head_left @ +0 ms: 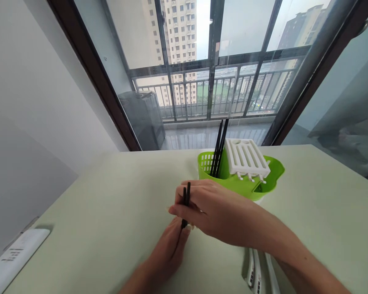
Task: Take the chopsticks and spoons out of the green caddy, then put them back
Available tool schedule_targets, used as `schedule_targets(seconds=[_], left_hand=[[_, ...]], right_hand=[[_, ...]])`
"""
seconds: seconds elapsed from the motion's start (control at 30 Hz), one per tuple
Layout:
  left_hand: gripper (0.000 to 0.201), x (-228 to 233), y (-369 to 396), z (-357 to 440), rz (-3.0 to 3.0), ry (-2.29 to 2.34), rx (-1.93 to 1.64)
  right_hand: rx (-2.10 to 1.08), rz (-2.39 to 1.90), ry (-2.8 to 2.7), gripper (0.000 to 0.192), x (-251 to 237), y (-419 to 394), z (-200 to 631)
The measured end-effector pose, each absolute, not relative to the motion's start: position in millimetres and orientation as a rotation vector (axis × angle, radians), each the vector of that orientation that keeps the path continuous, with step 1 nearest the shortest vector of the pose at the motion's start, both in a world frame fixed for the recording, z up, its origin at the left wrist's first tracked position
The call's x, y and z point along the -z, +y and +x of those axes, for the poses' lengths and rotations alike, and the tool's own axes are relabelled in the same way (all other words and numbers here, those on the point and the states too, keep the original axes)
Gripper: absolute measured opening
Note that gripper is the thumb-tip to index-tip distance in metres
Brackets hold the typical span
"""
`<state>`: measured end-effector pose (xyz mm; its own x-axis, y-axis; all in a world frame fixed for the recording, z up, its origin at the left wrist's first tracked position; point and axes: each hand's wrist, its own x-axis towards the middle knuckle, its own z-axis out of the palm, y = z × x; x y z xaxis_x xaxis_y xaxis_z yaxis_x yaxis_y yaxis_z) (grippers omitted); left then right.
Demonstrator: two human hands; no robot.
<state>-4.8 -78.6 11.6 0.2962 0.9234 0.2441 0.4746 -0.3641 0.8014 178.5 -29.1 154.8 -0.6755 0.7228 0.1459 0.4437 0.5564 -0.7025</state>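
Frame centre: right hand [208,210] pinches two black chopsticks [186,200], long axis near vertical, tips up. Left hand [168,251] below grips their lower ends. More chopsticks [219,147] stand upright in green holder [263,181], upper right of them.

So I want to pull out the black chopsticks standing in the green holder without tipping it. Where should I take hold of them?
Grip the chopsticks by their upper ends, which stick up well above the holder rim and lean slightly right. Probably best to come from above and the left, since the white lid sits close on their right. Pinch them together and lift along their lean.
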Motion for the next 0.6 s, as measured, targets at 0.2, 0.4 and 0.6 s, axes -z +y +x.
schedule_targets(seconds=[0.2, 0.4, 0.6], left_hand=[[0.037, -8.3, -75.0, -7.9, 2.006, 1.265, -0.942], [0.037, -8.1, -73.6, -11.1, 2.059, 1.237, -0.857], [0.041, -17.7, -69.8, -4.3, 1.976, 1.111, -0.805]], right_hand=[[-0.902, -0.922, -2.479, 0.032, -140.6, -20.3, 175.4], [-0.942, -0.894, -2.461, 0.044, -139.7, -17.3, 178.6], [-0.945, -0.933, -2.391, 0.032, -154.5, -18.7, 186.1]])
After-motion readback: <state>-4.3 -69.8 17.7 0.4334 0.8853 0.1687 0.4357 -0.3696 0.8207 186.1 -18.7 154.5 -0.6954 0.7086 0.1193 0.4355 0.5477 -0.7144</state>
